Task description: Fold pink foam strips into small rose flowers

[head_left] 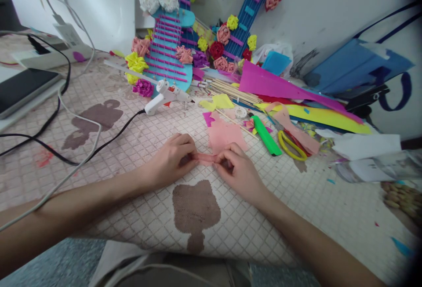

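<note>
Between my two hands stretches a narrow strip of pink paper (206,158), which looks folded or rolled. My left hand (176,157) pinches its left end between thumb and fingers. At the other end, my right hand (239,168) pinches it the same way. Just beyond the fingers lie flat pink paper pieces (227,135) with a thin wooden stick across them. Right of these rest a green utility knife (266,135) and yellow-handled scissors (292,146). A white hot glue gun (166,96) lies farther back on the left.
Decorated blue paper guitars (168,49) with paper flowers lean at the back. Wooden sticks (234,90) and coloured sheets (290,91) pile up behind. Cables (95,139) cross the left side near a tablet (28,87). A blue bag (356,67) stands at right.
</note>
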The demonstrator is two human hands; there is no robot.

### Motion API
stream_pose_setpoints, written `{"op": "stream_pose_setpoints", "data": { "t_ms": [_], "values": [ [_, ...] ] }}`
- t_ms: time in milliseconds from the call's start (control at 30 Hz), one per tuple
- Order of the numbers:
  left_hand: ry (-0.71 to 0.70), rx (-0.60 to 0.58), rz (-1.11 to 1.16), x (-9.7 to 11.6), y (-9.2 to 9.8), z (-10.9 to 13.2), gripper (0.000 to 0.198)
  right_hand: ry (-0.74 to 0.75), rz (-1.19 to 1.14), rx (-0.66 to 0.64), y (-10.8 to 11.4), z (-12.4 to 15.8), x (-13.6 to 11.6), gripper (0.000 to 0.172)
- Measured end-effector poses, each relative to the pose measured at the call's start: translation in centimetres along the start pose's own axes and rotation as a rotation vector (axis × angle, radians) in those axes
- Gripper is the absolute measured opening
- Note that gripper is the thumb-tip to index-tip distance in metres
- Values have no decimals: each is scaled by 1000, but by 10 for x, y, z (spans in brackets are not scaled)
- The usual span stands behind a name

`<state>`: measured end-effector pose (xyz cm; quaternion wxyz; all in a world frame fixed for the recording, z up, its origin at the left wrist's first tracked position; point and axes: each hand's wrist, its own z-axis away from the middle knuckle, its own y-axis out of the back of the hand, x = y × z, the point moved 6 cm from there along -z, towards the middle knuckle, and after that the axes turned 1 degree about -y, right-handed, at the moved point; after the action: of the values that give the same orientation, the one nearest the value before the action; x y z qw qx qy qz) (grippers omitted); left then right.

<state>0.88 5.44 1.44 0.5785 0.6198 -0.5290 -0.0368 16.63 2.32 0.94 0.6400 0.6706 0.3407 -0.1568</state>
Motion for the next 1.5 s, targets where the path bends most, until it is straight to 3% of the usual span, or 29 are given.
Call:
{"op": "stream_pose_setpoints", "data": {
  "t_ms": [1500],
  "values": [
    [54, 10, -59, 0, -1, -3, 10, -38, 70, 28, -1, -5, -2, 9]
  ]
}}
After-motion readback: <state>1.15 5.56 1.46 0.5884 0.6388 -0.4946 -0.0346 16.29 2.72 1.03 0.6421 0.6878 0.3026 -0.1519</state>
